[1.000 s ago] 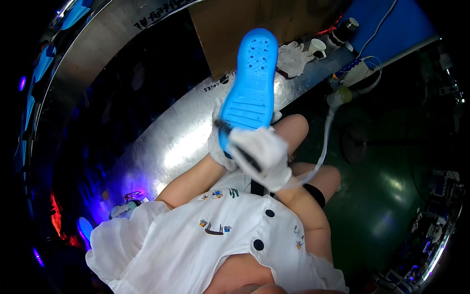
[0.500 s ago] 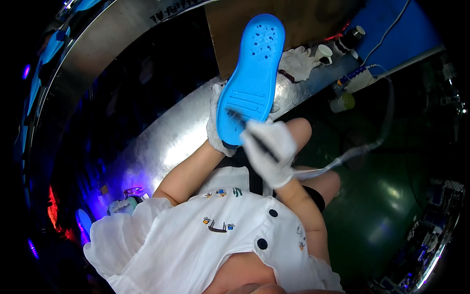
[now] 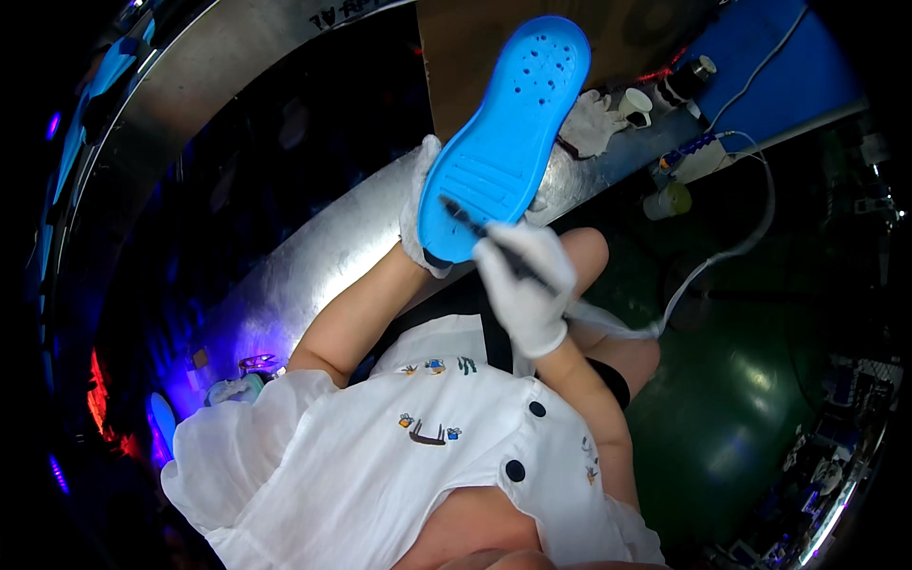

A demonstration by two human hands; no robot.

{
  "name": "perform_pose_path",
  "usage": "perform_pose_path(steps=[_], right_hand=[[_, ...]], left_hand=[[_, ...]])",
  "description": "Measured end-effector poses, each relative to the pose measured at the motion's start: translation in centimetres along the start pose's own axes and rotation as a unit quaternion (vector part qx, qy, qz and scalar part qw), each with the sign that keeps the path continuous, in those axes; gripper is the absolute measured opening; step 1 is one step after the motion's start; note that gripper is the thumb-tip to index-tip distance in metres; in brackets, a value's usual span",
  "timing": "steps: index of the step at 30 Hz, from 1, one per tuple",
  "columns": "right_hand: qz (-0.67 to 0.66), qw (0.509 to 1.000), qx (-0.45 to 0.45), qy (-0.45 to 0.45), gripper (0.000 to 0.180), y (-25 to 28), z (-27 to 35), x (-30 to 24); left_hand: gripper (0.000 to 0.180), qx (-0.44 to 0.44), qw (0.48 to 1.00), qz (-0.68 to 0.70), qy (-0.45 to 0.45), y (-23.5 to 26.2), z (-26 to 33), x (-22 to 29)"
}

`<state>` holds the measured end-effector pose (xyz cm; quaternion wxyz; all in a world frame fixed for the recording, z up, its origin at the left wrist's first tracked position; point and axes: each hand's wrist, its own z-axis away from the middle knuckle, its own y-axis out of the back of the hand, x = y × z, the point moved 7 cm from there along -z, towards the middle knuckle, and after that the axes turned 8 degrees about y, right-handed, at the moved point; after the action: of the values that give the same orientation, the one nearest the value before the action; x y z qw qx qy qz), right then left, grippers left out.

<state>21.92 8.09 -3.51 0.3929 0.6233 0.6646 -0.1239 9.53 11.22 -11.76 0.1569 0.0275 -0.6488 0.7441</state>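
Left hand (image 3: pixel 418 204), white-gloved, wrapped round the heel end of a blue shoe sole (image 3: pixel 508 133); fingers curled against its edge, gripping. Sole held up over the lap, tread side to the camera, toe end tilted up and right, small holes near the toe.

Right hand (image 3: pixel 527 285), also white-gloved, fingers pinched on a thin dark tool (image 3: pixel 480 237); tip touching the sole's lower tread, near the heel. White hose (image 3: pixel 722 256) trailing from below the right hand, looping up to the right.

Behind: curved metal table (image 3: pixel 313 256), shiny, bending with the lens. On its far end a crumpled white glove (image 3: pixel 589 123), a small white cup (image 3: pixel 635 103), a dark bottle (image 3: pixel 686 78). Yellowish jar (image 3: pixel 668 199) just below the table edge. Blue panel (image 3: pixel 760 66) at upper right. White buttoned shirt (image 3: pixel 408 456) filling the lower view.
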Motion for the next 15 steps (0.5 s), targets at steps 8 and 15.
perform_pose_path(steps=[8,15], right_hand=[[-0.112,0.984,-0.124,0.066,0.023,0.1,-0.8,1.2],[-0.104,0.982,-0.151,0.055,0.027,-0.3,-1.3,-0.1]], left_hand=[[0.082,0.070,0.928,-0.348,-0.114,5.0,-0.8,3.1],[0.064,-0.001,0.923,-0.385,0.012,3.0,-2.0,5.1]])
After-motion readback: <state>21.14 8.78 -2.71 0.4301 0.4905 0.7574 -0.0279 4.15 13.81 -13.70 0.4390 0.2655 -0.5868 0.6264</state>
